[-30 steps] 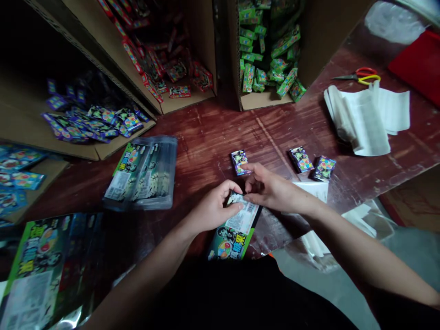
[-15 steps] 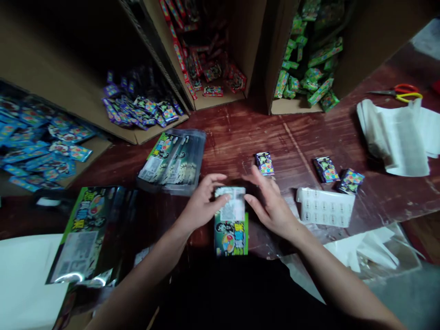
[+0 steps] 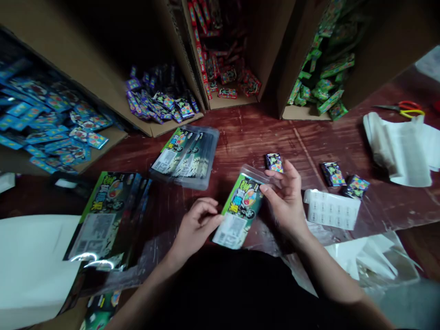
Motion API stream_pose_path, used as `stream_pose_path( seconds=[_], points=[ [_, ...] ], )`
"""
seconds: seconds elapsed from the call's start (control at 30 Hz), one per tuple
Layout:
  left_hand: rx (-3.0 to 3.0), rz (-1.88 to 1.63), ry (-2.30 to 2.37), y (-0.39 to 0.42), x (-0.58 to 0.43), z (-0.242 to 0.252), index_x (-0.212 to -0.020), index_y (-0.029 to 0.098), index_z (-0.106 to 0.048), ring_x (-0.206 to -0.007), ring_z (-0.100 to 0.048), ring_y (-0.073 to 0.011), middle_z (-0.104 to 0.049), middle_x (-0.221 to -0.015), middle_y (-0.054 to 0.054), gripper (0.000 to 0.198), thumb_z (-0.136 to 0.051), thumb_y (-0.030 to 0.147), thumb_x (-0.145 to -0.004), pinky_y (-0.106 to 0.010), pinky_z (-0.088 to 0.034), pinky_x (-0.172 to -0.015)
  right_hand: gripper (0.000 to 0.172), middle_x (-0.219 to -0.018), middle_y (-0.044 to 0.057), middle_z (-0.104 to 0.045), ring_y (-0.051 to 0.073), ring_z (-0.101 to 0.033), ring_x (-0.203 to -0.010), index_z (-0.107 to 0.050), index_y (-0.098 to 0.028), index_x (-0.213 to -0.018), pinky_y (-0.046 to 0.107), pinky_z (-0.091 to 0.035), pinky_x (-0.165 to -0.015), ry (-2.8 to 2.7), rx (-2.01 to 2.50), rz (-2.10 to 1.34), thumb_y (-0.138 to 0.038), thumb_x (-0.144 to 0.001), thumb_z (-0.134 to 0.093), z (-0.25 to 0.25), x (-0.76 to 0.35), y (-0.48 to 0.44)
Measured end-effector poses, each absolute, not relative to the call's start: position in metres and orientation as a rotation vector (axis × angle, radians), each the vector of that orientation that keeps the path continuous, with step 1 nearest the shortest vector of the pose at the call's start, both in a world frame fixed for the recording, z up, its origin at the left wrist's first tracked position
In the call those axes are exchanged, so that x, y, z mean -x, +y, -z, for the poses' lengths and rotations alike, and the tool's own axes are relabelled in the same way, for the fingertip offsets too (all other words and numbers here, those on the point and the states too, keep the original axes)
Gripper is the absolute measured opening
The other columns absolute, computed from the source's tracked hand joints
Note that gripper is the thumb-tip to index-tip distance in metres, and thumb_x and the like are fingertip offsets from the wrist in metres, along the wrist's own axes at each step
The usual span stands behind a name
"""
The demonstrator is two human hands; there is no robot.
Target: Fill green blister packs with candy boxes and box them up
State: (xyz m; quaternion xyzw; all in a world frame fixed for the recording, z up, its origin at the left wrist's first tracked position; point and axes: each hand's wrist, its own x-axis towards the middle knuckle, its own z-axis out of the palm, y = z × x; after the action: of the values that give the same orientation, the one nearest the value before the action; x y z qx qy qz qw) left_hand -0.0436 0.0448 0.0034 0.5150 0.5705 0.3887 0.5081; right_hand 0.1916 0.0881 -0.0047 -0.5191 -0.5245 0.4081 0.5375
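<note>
A flat printed packet [image 3: 242, 206] in green and black, with a clear plastic top edge, is tilted in front of me. My right hand [image 3: 287, 197] pinches its upper right edge between thumb and fingers. At its lower left edge is my left hand [image 3: 197, 227], fingers curled and thumb against the packet. Just beyond my right fingers lies a small dark candy box [image 3: 274, 162]. A stack of similar packets in clear plastic [image 3: 187, 156] rests beyond my left hand, and more packets [image 3: 106, 215] lie further left.
Cardboard boxes hold blue packs [image 3: 62, 133], purple packs [image 3: 161, 103], red packs [image 3: 227, 93] and green packs [image 3: 330, 101]. At right are two small boxes [image 3: 332, 174], a sticker sheet [image 3: 332, 210], white paper [image 3: 395, 146] and scissors [image 3: 410, 109].
The packet has turned around, its lettering now at the top, and is tilted. My right hand has closed on its edge. The view has shifted, so the surroundings appear further right.
</note>
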Motion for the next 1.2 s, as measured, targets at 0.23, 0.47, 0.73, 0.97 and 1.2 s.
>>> stream_pose_path(
  seconds=[0.23, 0.47, 0.73, 0.97, 1.2],
  points=[
    [-1.306, -0.882, 1.089, 0.061, 0.031, -0.008, -0.146, 0.026, -0.041, -0.096, -0.065, -0.0161, -0.059, -0.118, -0.007, 0.057, -0.064, 0.027, -0.093, -0.031, -0.055, -0.086, 0.072, -0.122, 0.007, -0.057, 0.02, -0.065, -0.101, -0.032, -0.039, -0.147, 0.038, -0.059, -0.088, -1.24, 1.215, -0.916, -0.033, -0.088, -0.073, 0.004, -0.18, 0.071],
    [-1.371, -0.791, 1.078, 0.066, 0.036, -0.007, -0.113, 0.021, -0.057, -0.107, -0.065, -0.0191, -0.064, -0.117, -0.007, 0.02, -0.062, 0.026, -0.094, -0.033, -0.052, -0.094, 0.063, -0.108, 0.004, -0.066, 0.018, -0.066, -0.105, -0.034, -0.034, -0.152, 0.038, -0.056, -0.097, -1.25, 1.15, -1.21, -0.028, -0.096, -0.063, 0.02, -0.183, 0.046],
    [-1.2, -0.976, 1.146, 0.077, 0.027, -0.008, -0.115, 0.02, -0.059, -0.101, -0.07, -0.0175, -0.074, -0.105, -0.004, 0.028, -0.07, 0.026, -0.09, -0.034, -0.054, -0.093, 0.092, -0.119, 0.004, -0.064, 0.018, -0.065, -0.102, -0.005, -0.043, -0.161, 0.038, -0.057, -0.093, -1.227, 1.037, -1.287, -0.03, -0.094, -0.068, 0.02, -0.185, 0.057],
    [-1.315, -0.858, 1.189, 0.077, 0.028, -0.028, -0.091, 0.017, -0.07, -0.097, -0.07, -0.0168, -0.075, -0.104, -0.005, 0.013, -0.07, 0.03, -0.089, -0.032, -0.053, -0.092, 0.083, -0.094, 0.0, -0.067, 0.018, -0.065, -0.088, -0.024, -0.037, -0.158, 0.037, -0.056, -0.086, -1.273, 1.117, -1.302, -0.031, -0.09, -0.072, -0.006, -0.186, 0.062],
    [-1.335, -0.708, 1.292, 0.088, 0.034, -0.046, -0.091, 0.018, -0.073, -0.084, -0.069, -0.0148, -0.076, -0.09, -0.002, 0.016, -0.07, 0.033, -0.089, -0.028, -0.053, -0.082, 0.098, -0.084, -0.005, -0.068, 0.013, -0.063, -0.074, -0.021, -0.031, -0.16, 0.029, -0.056, -0.073, -1.102, 1.183, -1.45, -0.031, -0.081, -0.08, -0.023, -0.178, 0.076]
  ],
)
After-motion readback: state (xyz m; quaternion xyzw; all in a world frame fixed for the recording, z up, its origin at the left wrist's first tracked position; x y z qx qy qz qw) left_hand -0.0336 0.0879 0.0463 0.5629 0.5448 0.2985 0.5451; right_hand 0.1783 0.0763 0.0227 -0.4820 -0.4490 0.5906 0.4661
